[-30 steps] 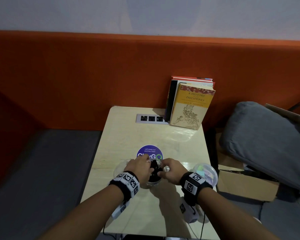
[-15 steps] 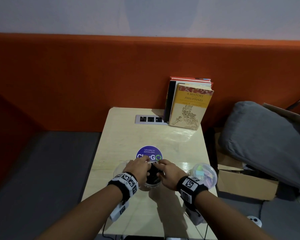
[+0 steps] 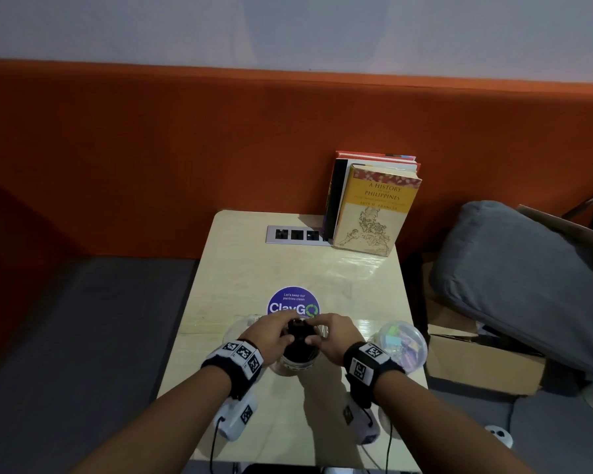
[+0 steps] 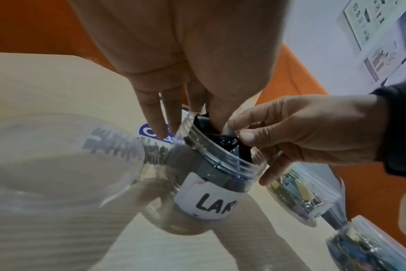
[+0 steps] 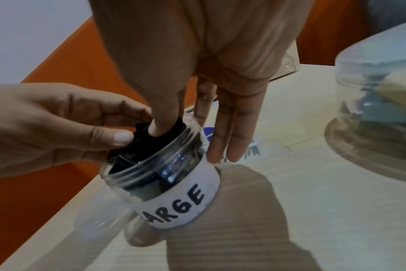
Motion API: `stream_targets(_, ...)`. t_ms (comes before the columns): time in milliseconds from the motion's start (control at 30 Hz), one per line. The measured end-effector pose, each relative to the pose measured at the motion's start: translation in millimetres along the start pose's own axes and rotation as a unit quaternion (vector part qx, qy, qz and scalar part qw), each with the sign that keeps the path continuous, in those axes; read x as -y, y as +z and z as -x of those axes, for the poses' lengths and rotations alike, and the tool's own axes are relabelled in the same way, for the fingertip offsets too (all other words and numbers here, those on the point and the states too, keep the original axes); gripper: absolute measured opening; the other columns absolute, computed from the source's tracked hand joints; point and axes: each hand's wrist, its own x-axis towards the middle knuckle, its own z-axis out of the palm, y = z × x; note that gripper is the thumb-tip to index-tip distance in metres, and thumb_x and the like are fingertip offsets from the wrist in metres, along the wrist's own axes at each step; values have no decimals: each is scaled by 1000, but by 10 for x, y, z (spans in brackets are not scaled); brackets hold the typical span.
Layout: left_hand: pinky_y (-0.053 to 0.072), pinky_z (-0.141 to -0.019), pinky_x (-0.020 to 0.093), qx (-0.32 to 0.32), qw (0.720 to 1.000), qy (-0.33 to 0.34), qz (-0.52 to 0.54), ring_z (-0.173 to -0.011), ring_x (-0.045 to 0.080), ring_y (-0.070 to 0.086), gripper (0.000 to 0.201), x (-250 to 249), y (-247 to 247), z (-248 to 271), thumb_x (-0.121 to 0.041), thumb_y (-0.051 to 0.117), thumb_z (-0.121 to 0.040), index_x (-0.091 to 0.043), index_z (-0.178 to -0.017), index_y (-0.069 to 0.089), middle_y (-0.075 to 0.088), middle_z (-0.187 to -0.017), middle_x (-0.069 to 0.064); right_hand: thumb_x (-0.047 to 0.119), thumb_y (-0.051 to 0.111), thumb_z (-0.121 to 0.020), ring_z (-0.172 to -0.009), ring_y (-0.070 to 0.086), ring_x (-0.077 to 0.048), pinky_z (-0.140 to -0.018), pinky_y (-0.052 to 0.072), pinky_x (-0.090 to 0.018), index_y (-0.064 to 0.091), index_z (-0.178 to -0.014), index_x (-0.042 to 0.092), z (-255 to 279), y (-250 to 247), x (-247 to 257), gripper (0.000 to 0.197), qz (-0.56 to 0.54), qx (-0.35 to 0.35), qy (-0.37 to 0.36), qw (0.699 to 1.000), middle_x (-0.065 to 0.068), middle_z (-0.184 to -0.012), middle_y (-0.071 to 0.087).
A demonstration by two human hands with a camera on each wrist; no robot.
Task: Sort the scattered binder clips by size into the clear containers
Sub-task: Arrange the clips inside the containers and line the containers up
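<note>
Both hands, left and right, are pinching one black clip at the mouth of the LARGE jar (black clips inside). A second jar is holding pastel clips.

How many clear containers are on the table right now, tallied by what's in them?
Black clips, in the LARGE jar: 1
Pastel clips, in the pastel jar: 1
Dark and blue clips, in the near-right jar: 1
No clips visible, the left jar: 1
Total: 4
</note>
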Motion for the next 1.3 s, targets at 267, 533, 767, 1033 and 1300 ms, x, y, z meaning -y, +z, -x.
stream_targets(267, 47, -94, 33, -32, 997, -67, -16, -110, 18, 56, 32, -8, 39, -50, -17, 66, -91, -24, -120, 57, 57, -124, -3, 31, 76, -80, -113, 59, -20, -92, 46, -28, 68, -120, 32, -40, -20, 14, 41, 19, 6, -7, 1000, 0, -121, 65)
stream_targets(533, 45, -97, 32, -19, 999, -37, -17, -114, 16, 54, 40, 44, -23, -6, -26, 65, -91, -28, -129, 54, 56, -129, -3, 33, 79, -76, -120, 53, -19, -102, 44, -36, 59, -129, 38, -17, -110, -11, 57, 21, 13, -48, 999, 3, -132, 56)
stream_targets(767, 47, -93, 31, -61, 995, -76, -7, -110, 19, 56, 30, 112, -7, -11, -19, 74, -84, -23, -112, 65, 59, -118, -2, 25, 73, -84, -112, 58, -20, -96, 45, -30, 70, -116, 29, -22, -63, -79, 32, 35, -13, -56, 998, -1, -121, 62)
stream_targets(1033, 46, -92, 34, -62, 995, -53, -50, -108, 23, 55, 21, 153, 113, -32, -13, 66, -88, -15, -109, 66, 57, -115, 2, 23, 69, -87, -110, 56, -22, -94, 45, -32, 70, -108, 26, -63, -43, -70, 21, 44, 18, -61, 997, -1, -120, 57)
stream_targets(1300, 47, -94, 34, -55, 996, -74, -2, -108, 19, 55, 28, 137, 31, 11, -17, 72, -85, -20, -111, 62, 57, -118, -2, 27, 69, -83, -116, 52, -23, -99, 43, -34, 53, -118, 27, -48, -58, -40, 39, 45, 55, -58, 996, -3, -125, 53)
